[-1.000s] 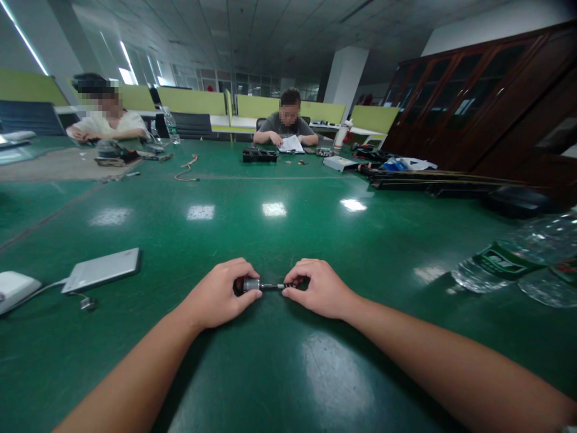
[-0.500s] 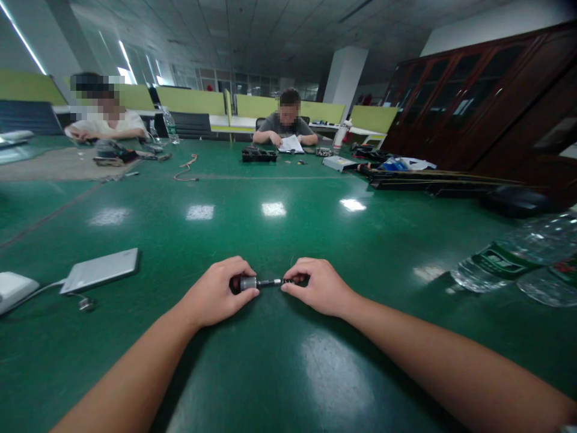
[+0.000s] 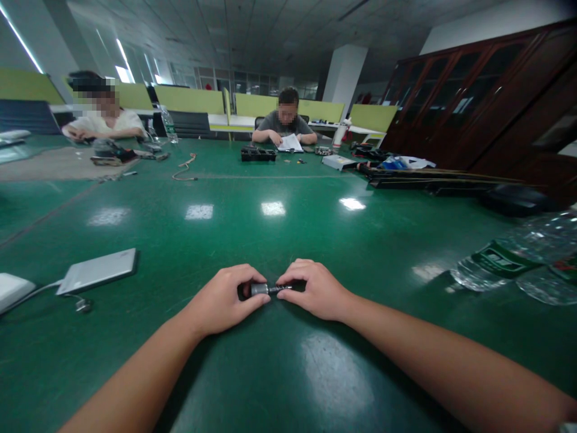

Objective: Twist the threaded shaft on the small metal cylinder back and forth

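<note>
My left hand [image 3: 225, 304] is closed around a small grey metal cylinder with a shaft [image 3: 259, 290], thumb in front and fingers behind. The cylinder lies level, its shaft pointing right, just above or on the green table. A dark ribbed piece [image 3: 281, 288], like a small coil spring, sits around the shaft close to the cylinder's right end. My right hand [image 3: 321, 294] pinches this ribbed piece between thumb and fingertips. The cylinder's left end is partly hidden in my left hand.
A silver flat box [image 3: 98, 270] with a cable lies at left beside a white block [image 3: 13, 290]. Water bottles [image 3: 500, 261] stand at right. Across the green table [image 3: 225, 234], two people sit behind a black tray [image 3: 258, 154], papers and scattered parts.
My hands have come closer together. The ribbed piece has moved along the shaft toward the cylinder, covering shaft that was bare. My left hand has shifted slightly right.
</note>
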Motion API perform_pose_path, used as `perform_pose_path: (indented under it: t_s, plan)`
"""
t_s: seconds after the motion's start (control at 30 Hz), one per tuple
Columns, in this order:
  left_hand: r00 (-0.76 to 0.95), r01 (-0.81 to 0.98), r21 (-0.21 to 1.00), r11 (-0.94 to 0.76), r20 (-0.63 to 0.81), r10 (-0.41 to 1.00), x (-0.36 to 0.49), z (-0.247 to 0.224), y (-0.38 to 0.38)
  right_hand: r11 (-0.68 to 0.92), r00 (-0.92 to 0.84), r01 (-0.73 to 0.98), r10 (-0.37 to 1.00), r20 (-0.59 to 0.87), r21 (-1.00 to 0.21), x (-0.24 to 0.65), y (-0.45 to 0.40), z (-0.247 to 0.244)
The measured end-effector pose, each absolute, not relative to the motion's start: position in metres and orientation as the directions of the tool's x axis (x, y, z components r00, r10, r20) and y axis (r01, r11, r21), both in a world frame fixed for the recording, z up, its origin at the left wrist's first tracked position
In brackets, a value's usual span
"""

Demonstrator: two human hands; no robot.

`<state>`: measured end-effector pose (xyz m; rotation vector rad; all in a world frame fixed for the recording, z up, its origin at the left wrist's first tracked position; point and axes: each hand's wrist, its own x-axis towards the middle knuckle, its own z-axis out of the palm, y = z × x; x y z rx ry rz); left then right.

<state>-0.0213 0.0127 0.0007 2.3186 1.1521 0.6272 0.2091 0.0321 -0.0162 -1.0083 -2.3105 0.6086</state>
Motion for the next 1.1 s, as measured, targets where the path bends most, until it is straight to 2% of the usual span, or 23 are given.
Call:
perform_pose_path:
  t_s: [0.73,1.1]
  plan:
    - [0.525,0.637,0.585,-0.503,0.148,0.838,-0.009,0.002,0.008,0.667,-0.625,0.448,0.710,0.326,-0.595,0.208,0.029,-0.016]
    - [0.539,0.618,0.565,-0.546,0.201,0.818,-0.007,0.004,0.008,0.701,-0.650,0.421,0.676,0.349,-0.575,0.207,0.030,-0.019]
